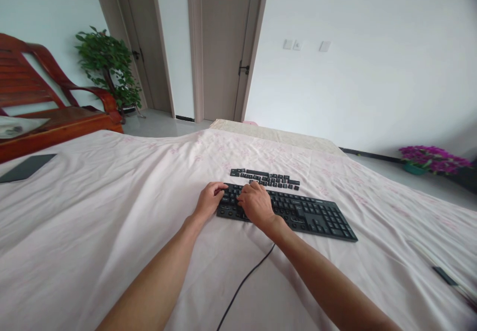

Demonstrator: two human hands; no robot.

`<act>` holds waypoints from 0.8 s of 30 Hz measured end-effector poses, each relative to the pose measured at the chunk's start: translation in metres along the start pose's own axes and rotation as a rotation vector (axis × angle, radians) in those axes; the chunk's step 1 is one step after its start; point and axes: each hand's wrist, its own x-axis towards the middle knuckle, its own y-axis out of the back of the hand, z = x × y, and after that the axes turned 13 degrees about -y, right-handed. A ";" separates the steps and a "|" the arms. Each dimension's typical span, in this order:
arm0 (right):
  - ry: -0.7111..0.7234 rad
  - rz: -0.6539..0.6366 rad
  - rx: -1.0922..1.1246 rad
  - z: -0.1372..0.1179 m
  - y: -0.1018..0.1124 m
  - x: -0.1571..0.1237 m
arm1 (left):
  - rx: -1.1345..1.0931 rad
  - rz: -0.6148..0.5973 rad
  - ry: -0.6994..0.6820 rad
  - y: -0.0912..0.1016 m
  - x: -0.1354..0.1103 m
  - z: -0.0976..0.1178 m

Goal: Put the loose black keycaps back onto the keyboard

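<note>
A black keyboard point(309, 212) lies on a pale pink sheet point(112, 206), its black cable point(242, 281) running toward me. My left hand point(209, 199) grips the keyboard's left end, fingers curled over its edge. My right hand point(256, 203) rests on the left part of the keys with its fingers bent down onto them; whether it pinches a key is hidden. Just beyond the keyboard, loose black keycaps point(265, 178) lie in rows on the sheet.
A dark flat tablet-like object point(26, 167) lies at the sheet's left edge. A red wooden bench point(48, 107) and a potted plant point(108, 65) stand at the left. Two doors are behind. Purple flowers point(432, 158) sit at the right wall. A thin dark tool point(445, 276) lies near the right edge.
</note>
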 end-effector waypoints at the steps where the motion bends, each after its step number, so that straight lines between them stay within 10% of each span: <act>1: -0.007 0.002 0.012 0.000 0.000 0.000 | 0.002 0.000 -0.001 0.000 0.000 0.001; 24: 0.050 0.014 -0.079 -0.006 -0.005 -0.008 | -0.006 0.002 -0.010 -0.001 0.000 -0.002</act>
